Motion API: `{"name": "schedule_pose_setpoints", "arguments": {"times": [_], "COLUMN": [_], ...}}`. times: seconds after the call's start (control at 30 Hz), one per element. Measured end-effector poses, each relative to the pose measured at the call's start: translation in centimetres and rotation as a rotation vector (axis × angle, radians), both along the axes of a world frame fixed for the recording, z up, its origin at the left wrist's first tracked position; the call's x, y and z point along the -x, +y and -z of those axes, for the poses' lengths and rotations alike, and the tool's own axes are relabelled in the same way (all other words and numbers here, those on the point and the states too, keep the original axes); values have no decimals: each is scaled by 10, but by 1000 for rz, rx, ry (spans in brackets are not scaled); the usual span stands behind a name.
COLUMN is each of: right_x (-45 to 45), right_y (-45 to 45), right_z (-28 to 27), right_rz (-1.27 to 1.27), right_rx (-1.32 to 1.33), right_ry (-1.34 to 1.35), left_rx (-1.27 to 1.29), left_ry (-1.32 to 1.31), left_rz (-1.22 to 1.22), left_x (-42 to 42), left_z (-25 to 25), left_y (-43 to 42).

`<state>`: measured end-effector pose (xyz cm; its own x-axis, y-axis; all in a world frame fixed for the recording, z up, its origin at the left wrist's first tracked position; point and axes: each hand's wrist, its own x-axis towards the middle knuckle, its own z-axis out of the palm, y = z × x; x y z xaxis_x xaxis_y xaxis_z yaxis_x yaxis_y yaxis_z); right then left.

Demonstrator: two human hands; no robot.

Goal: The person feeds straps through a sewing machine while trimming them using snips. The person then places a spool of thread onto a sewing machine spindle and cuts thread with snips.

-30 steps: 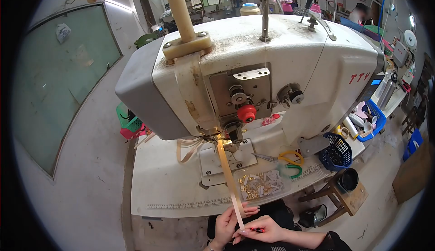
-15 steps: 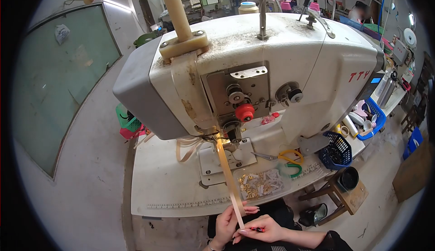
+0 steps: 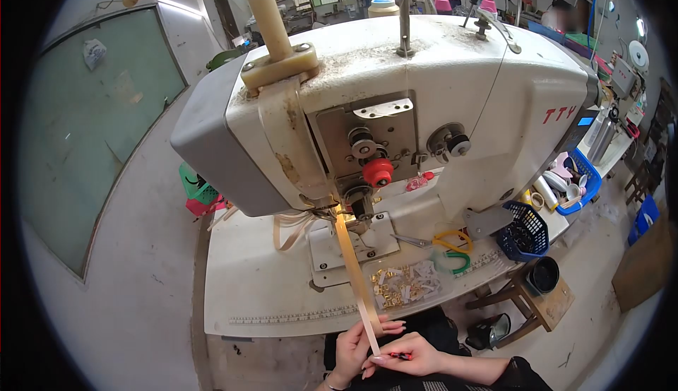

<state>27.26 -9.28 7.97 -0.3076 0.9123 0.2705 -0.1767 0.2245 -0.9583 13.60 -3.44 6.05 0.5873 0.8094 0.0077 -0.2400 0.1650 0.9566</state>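
Note:
A long flat tan strap (image 3: 352, 264) runs from under the needle area of a white sewing machine (image 3: 395, 59) down to my hands at the table's front edge. My left hand (image 3: 351, 352) is closed around the strap near its lower end, with some fingers behind it. Beside it, my right hand (image 3: 413, 356) pinches the strap's pale end between thumb and finger. A small red and black object (image 3: 402, 356) pokes out of my right hand; its kind cannot be made out. Close ahead sits a clear tray (image 3: 406, 285) with gold metal pieces and white bits.
Scissors with yellow and green handles (image 3: 452, 240) lie right of the needle plate. A dark blue basket (image 3: 522, 232) sits at the table's right edge, a stool with a black bowl (image 3: 542, 276) below. Measuring tape (image 3: 293, 316) runs along the front. A person (image 3: 558, 16) is far back.
The camera view has shifted very slightly. The hands and the strap stay in nearly the same place, with only tiny finger movement.

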Motion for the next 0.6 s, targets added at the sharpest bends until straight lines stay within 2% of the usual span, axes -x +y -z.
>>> {"name": "schedule_pose_setpoints", "arguments": {"times": [0.17, 0.3, 0.37, 0.5, 0.6], "right_x": [-1, 0, 0, 0, -1], "right_y": [0, 1, 1, 2, 2], "right_z": [-1, 2, 2, 0, 1], "right_rz": [-9, -9, -5, -4, -7], "right_rx": [22, 2, -17, -8, -7], "right_ry": [3, -5, -18, -17, -47], "left_rx": [-285, -191, 72, 21, -113], "left_ry": [113, 147, -32, -66, -64], "left_rz": [42, 49, 77, 47, 53], "left_x": [6, 6, 2, 0, 2], "left_z": [12, -4, -13, -9, -2], "left_y": [9, 3, 1, 2, 6]}}
